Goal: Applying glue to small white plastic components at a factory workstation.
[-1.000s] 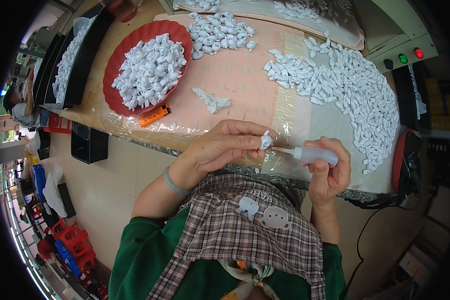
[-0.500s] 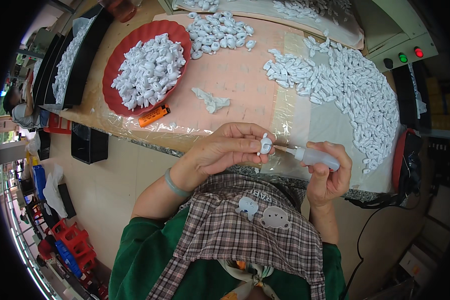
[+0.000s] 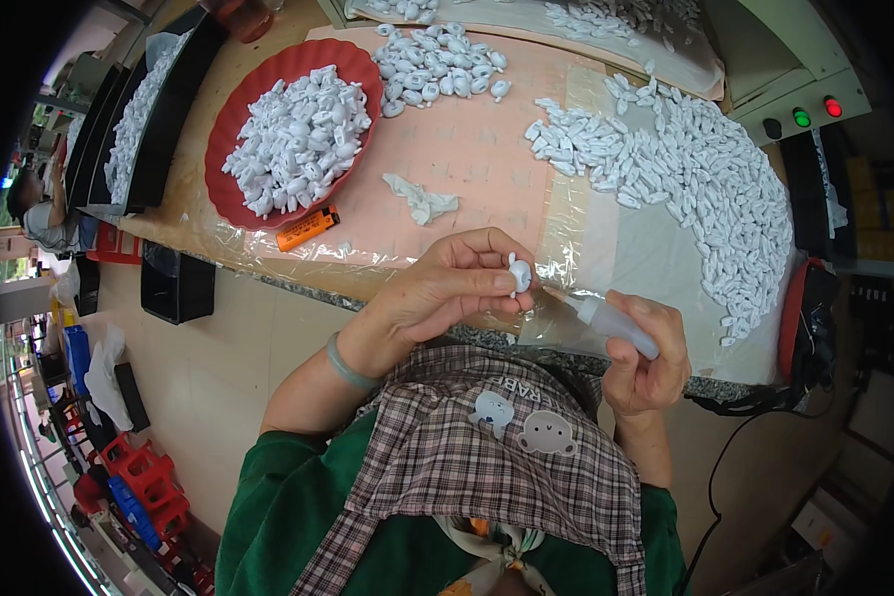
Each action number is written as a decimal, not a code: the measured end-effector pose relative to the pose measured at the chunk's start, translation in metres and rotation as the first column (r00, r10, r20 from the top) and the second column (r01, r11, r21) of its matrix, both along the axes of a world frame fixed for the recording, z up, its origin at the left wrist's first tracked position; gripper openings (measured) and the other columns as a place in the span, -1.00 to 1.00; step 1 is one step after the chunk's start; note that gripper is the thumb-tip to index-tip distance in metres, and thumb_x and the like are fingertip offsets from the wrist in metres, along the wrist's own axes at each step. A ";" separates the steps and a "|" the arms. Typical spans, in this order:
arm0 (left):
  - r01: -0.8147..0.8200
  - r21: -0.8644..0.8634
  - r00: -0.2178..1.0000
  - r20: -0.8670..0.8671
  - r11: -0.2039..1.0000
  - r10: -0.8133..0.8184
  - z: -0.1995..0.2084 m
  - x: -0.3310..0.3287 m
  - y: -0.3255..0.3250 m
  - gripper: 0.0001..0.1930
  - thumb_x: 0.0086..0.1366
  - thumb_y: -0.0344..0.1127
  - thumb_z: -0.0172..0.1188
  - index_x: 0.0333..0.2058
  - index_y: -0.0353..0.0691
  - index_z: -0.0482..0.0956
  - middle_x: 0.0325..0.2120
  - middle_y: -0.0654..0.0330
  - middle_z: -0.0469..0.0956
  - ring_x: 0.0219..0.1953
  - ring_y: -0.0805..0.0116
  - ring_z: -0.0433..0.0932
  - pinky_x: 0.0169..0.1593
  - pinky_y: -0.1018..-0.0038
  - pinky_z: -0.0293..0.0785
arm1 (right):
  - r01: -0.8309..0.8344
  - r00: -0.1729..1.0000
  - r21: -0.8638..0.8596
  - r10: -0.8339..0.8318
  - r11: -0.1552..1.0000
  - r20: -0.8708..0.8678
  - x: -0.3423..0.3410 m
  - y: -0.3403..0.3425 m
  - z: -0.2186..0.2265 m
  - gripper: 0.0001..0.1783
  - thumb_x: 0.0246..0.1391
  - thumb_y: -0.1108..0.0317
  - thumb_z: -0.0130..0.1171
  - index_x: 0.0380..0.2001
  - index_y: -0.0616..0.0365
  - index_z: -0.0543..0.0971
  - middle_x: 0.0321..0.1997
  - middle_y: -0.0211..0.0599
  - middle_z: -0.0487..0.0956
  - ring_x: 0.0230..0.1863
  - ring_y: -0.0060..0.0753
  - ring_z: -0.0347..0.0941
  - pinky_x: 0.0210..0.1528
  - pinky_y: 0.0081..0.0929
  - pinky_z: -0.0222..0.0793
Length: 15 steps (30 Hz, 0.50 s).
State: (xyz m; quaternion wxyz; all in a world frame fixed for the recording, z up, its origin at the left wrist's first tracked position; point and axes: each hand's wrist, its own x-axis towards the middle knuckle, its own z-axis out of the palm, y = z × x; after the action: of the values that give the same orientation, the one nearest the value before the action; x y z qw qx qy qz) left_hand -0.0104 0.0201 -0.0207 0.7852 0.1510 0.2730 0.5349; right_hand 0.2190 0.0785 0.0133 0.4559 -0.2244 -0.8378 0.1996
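Observation:
Between the thumb and fingers of my left hand is a small white plastic figure part, rounded with little knobs sticking out. My right hand grips a translucent squeeze bottle with a thin nozzle. That nozzle points left at the white part; whether it touches the part I cannot tell. Both hands are over the table's near edge. Beyond them lie a crumpled white tissue and an orange lighter-like object.
A red scalloped bowl heaped with white parts stands at the left. Rounded white pieces lie behind it, and many small elongated ones spread across the right. Black bins line the far left. A person sits beyond them.
My left hand has turned the white part and shifted slightly up and left. The squeeze bottle in my right hand has moved a little left and down, tilting more steeply.

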 end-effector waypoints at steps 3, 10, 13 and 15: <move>-0.001 0.019 1.000 -0.005 1.000 0.001 0.001 -0.001 0.000 -0.76 0.22 -0.49 0.19 -0.13 -0.35 0.46 -0.22 0.07 0.53 -0.24 0.39 0.59 -0.11 0.55 0.56 | -0.010 1.000 -0.022 0.009 1.000 -0.016 -0.001 0.000 0.000 -0.61 0.22 0.21 0.08 -0.08 0.36 0.39 -0.34 0.07 0.60 -0.35 -0.19 0.55 -0.34 -0.44 0.49; 0.020 0.002 0.999 -0.036 1.000 -0.020 -0.001 0.002 0.002 -0.74 0.22 -0.47 0.20 -0.11 -0.35 0.46 -0.20 0.06 0.54 -0.23 0.39 0.59 -0.10 0.54 0.56 | -0.030 0.999 -0.043 0.028 0.999 -0.042 -0.003 0.005 -0.006 -0.60 0.21 0.23 0.10 -0.08 0.36 0.38 -0.32 0.07 0.58 -0.37 -0.23 0.54 -0.37 -0.46 0.49; 0.029 0.014 0.999 -0.030 0.999 -0.028 -0.002 0.002 0.003 -0.73 0.22 -0.47 0.20 -0.10 -0.36 0.46 -0.19 0.06 0.54 -0.23 0.39 0.59 -0.09 0.54 0.56 | -0.048 0.992 -0.241 0.018 0.969 -0.124 0.004 0.005 -0.012 -0.60 0.18 0.22 0.14 -0.07 0.31 0.37 -0.27 0.02 0.55 -0.41 -0.30 0.52 -0.42 -0.53 0.47; -0.001 -0.015 1.000 -0.025 1.000 0.001 -0.002 0.000 0.002 -0.74 0.22 -0.48 0.19 -0.11 -0.36 0.46 -0.19 0.06 0.53 -0.22 0.37 0.59 -0.10 0.54 0.56 | -0.121 0.965 -0.424 0.006 0.898 -0.261 0.002 0.008 -0.014 -0.62 0.15 0.26 0.17 -0.08 0.29 0.37 -0.25 -0.03 0.53 -0.41 -0.33 0.51 -0.45 -0.56 0.46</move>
State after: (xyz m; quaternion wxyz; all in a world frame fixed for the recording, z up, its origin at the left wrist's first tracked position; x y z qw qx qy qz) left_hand -0.0105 0.0226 -0.0225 0.7827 0.1515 0.2869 0.5311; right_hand 0.2210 0.0869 -0.0003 0.4905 -0.2657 -0.7135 0.4239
